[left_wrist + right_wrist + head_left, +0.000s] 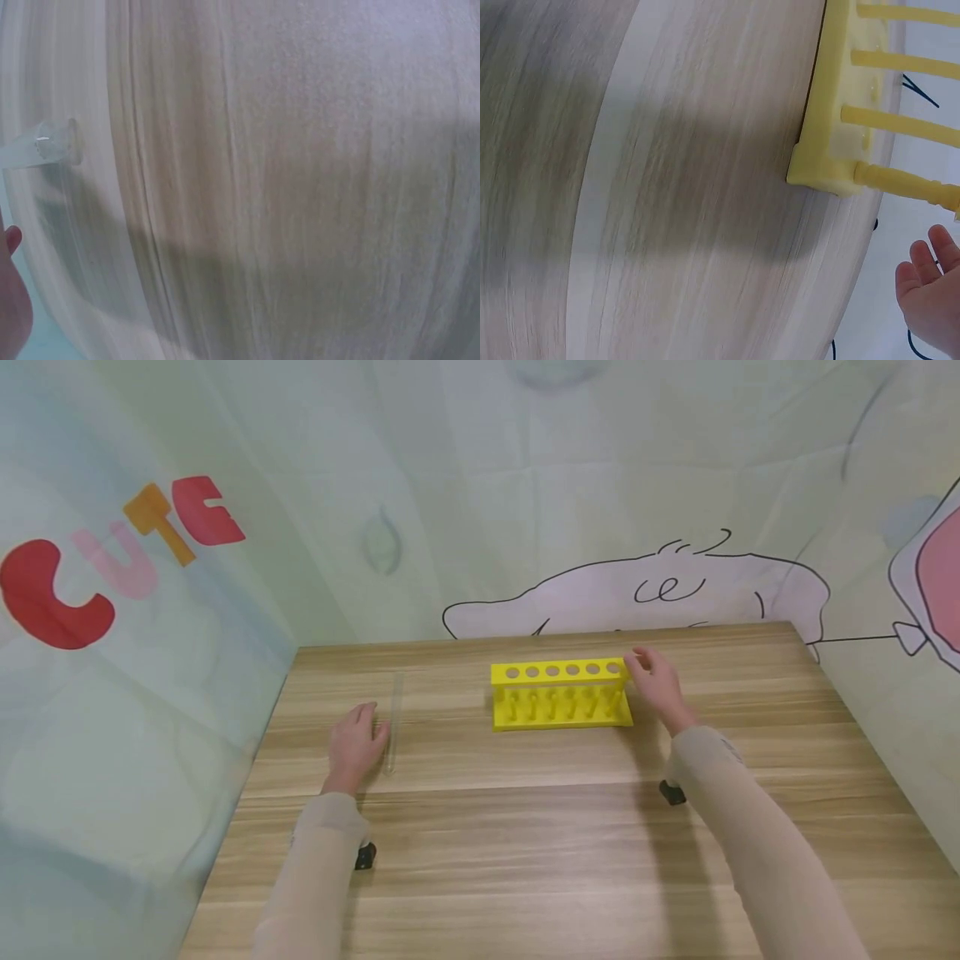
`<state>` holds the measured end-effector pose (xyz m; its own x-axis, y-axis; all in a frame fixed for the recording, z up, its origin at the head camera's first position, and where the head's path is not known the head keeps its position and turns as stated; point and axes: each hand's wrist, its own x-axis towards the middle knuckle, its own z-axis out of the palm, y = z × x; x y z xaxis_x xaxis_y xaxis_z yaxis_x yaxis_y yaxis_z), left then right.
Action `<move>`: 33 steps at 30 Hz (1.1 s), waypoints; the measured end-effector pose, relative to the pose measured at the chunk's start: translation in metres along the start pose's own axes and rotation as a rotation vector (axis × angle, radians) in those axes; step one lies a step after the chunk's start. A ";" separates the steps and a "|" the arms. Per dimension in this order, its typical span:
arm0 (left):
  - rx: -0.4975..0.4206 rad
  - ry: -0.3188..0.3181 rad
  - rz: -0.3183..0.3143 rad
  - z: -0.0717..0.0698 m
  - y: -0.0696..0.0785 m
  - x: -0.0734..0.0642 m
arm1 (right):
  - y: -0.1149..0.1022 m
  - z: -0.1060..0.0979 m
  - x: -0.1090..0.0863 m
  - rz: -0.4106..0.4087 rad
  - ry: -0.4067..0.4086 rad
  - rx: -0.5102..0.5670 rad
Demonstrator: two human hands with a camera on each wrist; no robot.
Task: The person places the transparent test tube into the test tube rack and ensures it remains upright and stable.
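A clear glass test tube (394, 727) lies lengthwise on the left part of the table. My left hand (356, 742) is just left of it, with the thumb close to the glass and the fingers relaxed. The left wrist view catches the tube's end (56, 146) and only a bit of the hand (11, 311). Right of centre stands a yellow test tube rack (562, 720), upright, with round holes along its top bar and a row of pegs below. My right hand (660, 685) is at the rack's right end, fingertips near the top bar's corner, fingers loosely bent.
The wood-grain table (510, 860) runs back to a printed cloth backdrop (465, 493) with a cartoon drawing. A similar cloth with coloured letters (153, 522) hangs along the left. Small black wrist devices (364, 857) show under both sleeves.
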<state>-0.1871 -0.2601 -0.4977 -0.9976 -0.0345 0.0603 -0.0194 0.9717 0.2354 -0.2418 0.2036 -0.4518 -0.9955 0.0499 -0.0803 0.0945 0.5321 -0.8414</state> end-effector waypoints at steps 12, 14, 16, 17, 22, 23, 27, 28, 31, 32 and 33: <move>-0.015 -0.002 0.015 -0.002 0.004 0.001 | -0.005 0.007 0.006 0.105 0.007 0.067; -0.014 0.000 0.017 -0.002 0.004 0.001 | -0.006 0.007 0.006 0.112 0.006 0.075; -0.013 0.000 0.013 -0.002 0.004 0.001 | -0.007 0.008 0.006 0.119 0.012 0.086; -0.014 0.000 0.009 -0.002 0.004 0.001 | -0.007 0.009 0.006 0.121 0.015 0.091; -0.020 0.007 0.004 -0.001 0.006 0.002 | -0.007 0.012 0.006 0.117 0.035 0.120; -0.021 0.007 0.006 -0.001 0.007 0.002 | -0.006 0.012 0.006 0.117 0.036 0.123; -0.028 -0.007 0.008 0.001 0.009 0.003 | -0.006 0.015 0.007 0.152 0.032 0.118; -0.034 -0.017 0.005 0.001 0.009 0.004 | -0.007 0.016 0.007 0.162 0.028 0.123; -0.058 -0.041 -0.005 0.002 0.011 0.005 | -0.007 0.018 0.007 0.182 0.028 0.148; -0.065 -0.049 -0.009 0.003 0.011 0.005 | -0.007 0.019 0.008 0.184 0.030 0.161; -0.075 -0.054 -0.011 0.003 0.012 0.005 | -0.007 0.020 0.008 0.185 0.032 0.177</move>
<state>-0.1927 -0.2483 -0.4973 -0.9995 -0.0308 0.0052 -0.0277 0.9511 0.3075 -0.2502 0.1835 -0.4569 -0.9604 0.1607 -0.2276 0.2714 0.3552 -0.8945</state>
